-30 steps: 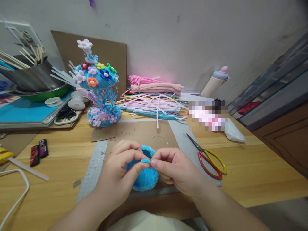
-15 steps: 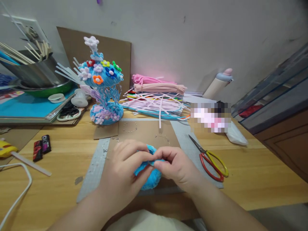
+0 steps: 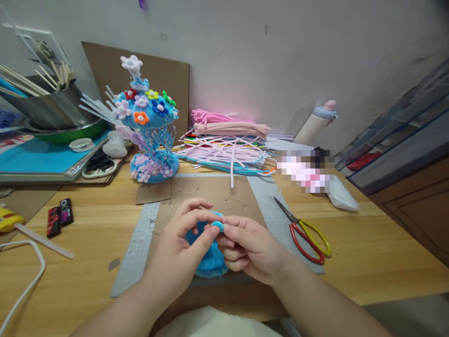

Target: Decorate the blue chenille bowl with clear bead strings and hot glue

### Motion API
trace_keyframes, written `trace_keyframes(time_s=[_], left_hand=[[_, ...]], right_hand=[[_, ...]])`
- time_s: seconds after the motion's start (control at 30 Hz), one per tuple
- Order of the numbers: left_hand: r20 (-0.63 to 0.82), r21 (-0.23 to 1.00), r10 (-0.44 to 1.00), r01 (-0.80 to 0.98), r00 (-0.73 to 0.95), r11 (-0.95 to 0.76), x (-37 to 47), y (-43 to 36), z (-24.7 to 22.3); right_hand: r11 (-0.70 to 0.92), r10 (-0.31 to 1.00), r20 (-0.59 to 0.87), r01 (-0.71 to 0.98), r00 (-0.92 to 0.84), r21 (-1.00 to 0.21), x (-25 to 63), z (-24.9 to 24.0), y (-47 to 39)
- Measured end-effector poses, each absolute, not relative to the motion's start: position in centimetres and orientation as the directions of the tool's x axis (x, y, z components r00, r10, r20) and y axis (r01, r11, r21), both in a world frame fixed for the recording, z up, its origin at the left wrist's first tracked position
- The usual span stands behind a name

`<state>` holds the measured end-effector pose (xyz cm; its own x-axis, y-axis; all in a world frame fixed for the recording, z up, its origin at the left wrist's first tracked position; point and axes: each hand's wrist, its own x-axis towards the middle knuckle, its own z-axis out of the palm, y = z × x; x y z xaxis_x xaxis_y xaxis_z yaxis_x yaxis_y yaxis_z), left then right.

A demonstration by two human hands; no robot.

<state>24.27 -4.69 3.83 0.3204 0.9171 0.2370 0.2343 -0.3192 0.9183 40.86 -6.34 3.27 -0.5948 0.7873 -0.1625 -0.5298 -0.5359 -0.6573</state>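
A short, curled piece of blue pipe cleaner (image 3: pixel 218 225) is pinched between both hands at the middle front. My left hand (image 3: pixel 184 234) grips its left side with thumb and index finger, the other fingers loosely bent. From the right, my right hand (image 3: pixel 247 241) pinches the opposite side, its remaining fingers curled. Below and behind the hands lies a larger blue fuzzy piece (image 3: pixel 210 260), partly hidden by them. It rests over a brown cardboard sheet (image 3: pixel 206 189) on a grey cutting mat (image 3: pixel 129 262).
Scissors (image 3: pixel 305 229) with red and yellow handles lie to the right. A blue flowered pipe-cleaner ornament (image 3: pixel 154 164) stands at the back left, beside bundled pipe cleaners (image 3: pixel 231 131). A yellow glue gun (image 3: pixel 10 220) and its white cable (image 3: pixel 40 271) lie far left.
My hands have turned and lifted slightly off the larger blue piece, so more of it shows. The small blue curl between my fingertips has come into clearer view.
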Motion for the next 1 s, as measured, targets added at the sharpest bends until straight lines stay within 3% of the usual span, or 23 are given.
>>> trace_keyframes(time_s=[0.43,0.6,0.73,0.93,1.0], left_hand=[[0.226,0.915,0.935,0.270,0.275,-0.301,23.9,-4.4,4.4],[0.363,0.719,0.852,0.469,0.377,-0.514,23.4,-4.1,4.7],[0.448,0.579,0.773,0.514,0.449,-0.633,22.9,-4.1,4.6],[0.340,0.781,0.866,0.403,0.367,-0.477,23.5,-4.4,5.0],[0.330,0.797,0.868,0.384,0.371,-0.466,23.6,-4.3,5.1]], right_hand=[[-0.529,0.792,-0.273,-0.389,-0.546,-0.754,41.6,3.7,-6.3],[-0.498,0.815,-0.302,-0.331,-0.495,-0.801,41.8,3.8,-6.3],[-0.479,0.831,-0.330,-0.275,-0.448,-0.833,41.7,3.6,-6.3],[-0.424,0.856,-0.285,-0.272,-0.431,-0.864,41.9,3.8,-6.4],[-0.416,0.860,-0.277,-0.276,-0.429,-0.866,41.9,3.9,-6.4]])
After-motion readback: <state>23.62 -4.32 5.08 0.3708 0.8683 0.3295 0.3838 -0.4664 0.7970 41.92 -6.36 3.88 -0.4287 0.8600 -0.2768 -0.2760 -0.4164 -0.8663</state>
